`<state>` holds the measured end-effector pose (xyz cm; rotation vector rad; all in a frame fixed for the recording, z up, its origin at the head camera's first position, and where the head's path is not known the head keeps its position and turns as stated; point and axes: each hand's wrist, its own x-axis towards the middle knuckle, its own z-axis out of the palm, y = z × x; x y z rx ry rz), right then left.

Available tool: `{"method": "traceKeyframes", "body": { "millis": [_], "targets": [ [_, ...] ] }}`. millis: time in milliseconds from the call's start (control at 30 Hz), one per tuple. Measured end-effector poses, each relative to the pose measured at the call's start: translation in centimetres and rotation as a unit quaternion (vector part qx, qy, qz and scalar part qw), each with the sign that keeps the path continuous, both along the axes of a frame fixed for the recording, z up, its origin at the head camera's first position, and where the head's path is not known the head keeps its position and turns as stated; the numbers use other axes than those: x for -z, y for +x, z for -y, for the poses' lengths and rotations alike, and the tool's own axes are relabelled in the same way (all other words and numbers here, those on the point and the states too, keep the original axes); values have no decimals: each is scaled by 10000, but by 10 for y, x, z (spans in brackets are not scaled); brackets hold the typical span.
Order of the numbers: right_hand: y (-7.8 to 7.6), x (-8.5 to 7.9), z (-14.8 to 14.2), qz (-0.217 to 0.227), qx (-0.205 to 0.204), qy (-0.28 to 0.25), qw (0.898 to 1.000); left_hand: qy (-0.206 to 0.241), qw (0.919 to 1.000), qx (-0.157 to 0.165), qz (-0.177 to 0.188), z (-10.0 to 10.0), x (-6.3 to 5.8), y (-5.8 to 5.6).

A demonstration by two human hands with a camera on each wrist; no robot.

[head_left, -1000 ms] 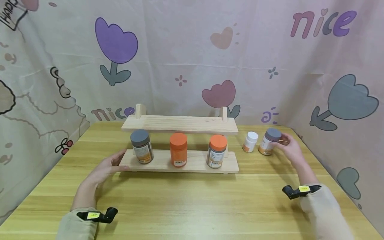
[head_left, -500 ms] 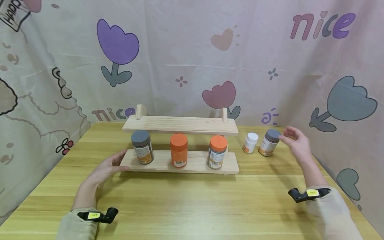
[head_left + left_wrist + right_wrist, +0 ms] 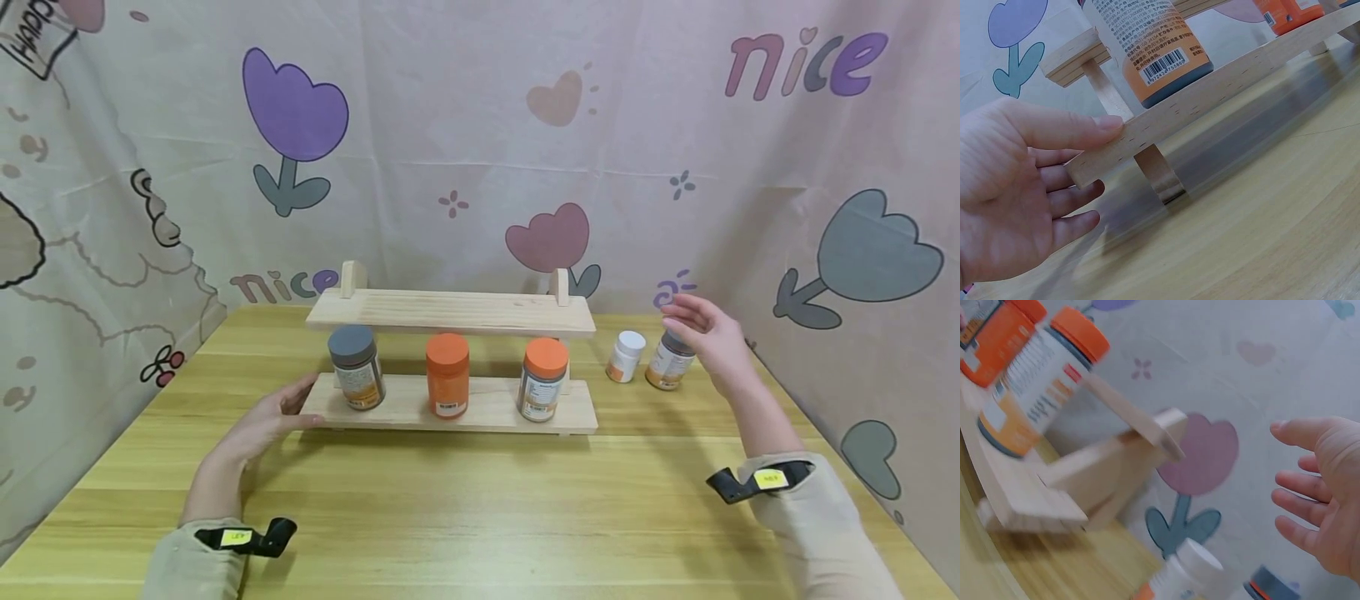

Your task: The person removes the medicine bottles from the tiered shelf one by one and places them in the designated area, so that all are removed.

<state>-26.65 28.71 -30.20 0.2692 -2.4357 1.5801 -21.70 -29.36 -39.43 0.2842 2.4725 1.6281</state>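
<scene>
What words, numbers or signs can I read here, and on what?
"nice": backdrop, upper right.
"nice": backdrop, lower left.
Top-left lettering: cut off, unclear.
Left jar, label and barcode digits: too small to quote surely.
Other jars and white bottle: too small or blurred.
Yellow wrist tags: too small.

I see the left forearm [image 3: 212,487] rise from the lower left of the head view, its left hand [image 3: 258,427] left of centre, gripping; up close, the straight thumb [image 3: 1066,128] points rightward above bent fingers [image 3: 1072,228]. The right forearm [image 3: 761,421] slants up from the lower right, and the right hand [image 3: 708,337] hovers higher at the right, holding nothing, thumb and fingers apart and relaxed.
</scene>
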Motion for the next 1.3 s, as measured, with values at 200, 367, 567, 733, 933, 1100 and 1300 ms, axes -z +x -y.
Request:
{"method": "traceKeyframes", "body": {
  "millis": [200, 367, 567, 733, 933, 1100, 1300],
  "targets": [
    [5, -5, 26, 37, -565, -115, 9983, -11, 10000, -10, 35, 0, 0, 0],
    [6, -5, 46, 71, -816, -182, 9965, -24, 10000, -18, 50, 1, 0, 0],
    [5, 4, 67, 150, -1211, -263, 9922, -65, 10000, -45, 52, 1, 0, 0],
    [4, 12, 80, 342, -1569, -224, 9868, -125, 9999, -69, 44, 0, -1, 0],
    [8, 19, 91, 482, -1971, -241, 9789, -91, 9999, -40, 13, -2, -1, 0],
    [8, 24, 97, 547, -2147, -148, 9750, -24, 10000, -39, 25, -3, 0, 0],
    [7, 27, 105, 400, -2261, 9, 9733, -52, 10000, -73, 39, -1, 0, -1]
  ]
}}
